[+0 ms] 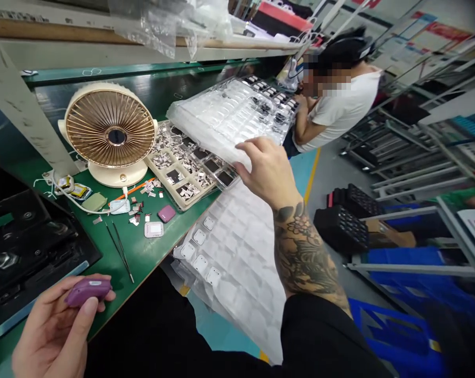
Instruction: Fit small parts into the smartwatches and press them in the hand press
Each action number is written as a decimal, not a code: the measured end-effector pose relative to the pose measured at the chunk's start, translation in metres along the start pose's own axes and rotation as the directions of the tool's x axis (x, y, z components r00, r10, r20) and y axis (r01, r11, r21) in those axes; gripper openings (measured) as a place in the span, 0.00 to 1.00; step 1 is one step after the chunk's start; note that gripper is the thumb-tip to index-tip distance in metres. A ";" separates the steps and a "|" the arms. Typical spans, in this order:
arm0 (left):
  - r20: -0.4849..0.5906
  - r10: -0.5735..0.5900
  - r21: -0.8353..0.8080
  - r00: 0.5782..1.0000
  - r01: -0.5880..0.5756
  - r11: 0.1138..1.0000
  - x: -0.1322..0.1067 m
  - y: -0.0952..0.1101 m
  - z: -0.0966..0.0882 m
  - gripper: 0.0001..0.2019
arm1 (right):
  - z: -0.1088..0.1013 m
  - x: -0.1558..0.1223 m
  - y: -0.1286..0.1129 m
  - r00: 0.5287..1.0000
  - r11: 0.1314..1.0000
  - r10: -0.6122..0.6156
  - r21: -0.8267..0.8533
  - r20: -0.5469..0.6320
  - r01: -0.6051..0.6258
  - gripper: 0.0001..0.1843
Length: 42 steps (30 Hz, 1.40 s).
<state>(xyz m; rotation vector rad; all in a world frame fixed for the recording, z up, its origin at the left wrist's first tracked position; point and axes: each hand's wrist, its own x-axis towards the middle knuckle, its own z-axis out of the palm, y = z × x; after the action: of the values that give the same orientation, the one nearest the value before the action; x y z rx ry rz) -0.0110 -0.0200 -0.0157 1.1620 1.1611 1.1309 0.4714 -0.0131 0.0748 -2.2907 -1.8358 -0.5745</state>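
Observation:
My left hand (60,325) is closed around a small purple plastic case (90,290) near the front edge of the green bench, thumb on its lower side. Reaching forward, my right hand (267,170) has thumb and fingers at the edge of a stack of clear plastic blister trays (217,113), which sits tilted on the bench's right part. Below my right hand, a white blister tray (237,247) holds several white square covers (200,237). Another purple case (167,213) and a pale case (154,229) lie on the bench. Tweezers (121,252) rest close to my left hand.
A cream fan (113,136) stands at the back. Beside it, a compartment tray (186,197) holds many small metal-looking parts. A black fixture (28,252) occupies the left. Rightward, a co-worker in a white shirt (340,105) sits at the bench; blue crates (411,273) stand beyond.

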 end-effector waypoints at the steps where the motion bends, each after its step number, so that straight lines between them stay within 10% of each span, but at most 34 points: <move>1: 0.012 -0.001 -0.003 1.000 0.001 1.000 0.001 0.000 -0.001 0.18 | 0.004 0.001 0.005 1.000 0.999 0.020 -0.032 -0.018 -0.021 0.22; 15: 0.031 0.015 0.020 0.999 -0.016 1.000 -0.003 0.001 0.002 0.19 | 0.023 0.009 0.022 0.996 0.994 0.077 -0.070 -0.040 -0.079 0.23; 29: 0.076 -0.039 0.029 0.996 0.037 0.999 -0.010 0.020 0.012 0.16 | 0.041 0.061 -0.013 0.883 0.867 -0.363 -0.240 0.297 0.437 0.16; 37: 0.100 -0.021 -0.099 0.995 0.031 0.995 -0.008 0.013 0.009 0.12 | 0.021 0.040 -0.031 0.963 0.950 -0.263 0.190 0.053 0.248 0.08; 42: 0.273 0.004 0.107 0.962 -0.034 0.994 -0.003 -0.003 0.007 0.17 | 0.005 -0.005 -0.123 0.942 0.593 -0.180 0.732 -0.285 0.335 0.02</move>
<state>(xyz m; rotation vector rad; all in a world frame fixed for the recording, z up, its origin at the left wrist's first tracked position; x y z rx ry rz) -0.0037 -0.0237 -0.0184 1.3699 1.0093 0.8955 0.3528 0.0133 0.0537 -1.3529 -1.8264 0.0285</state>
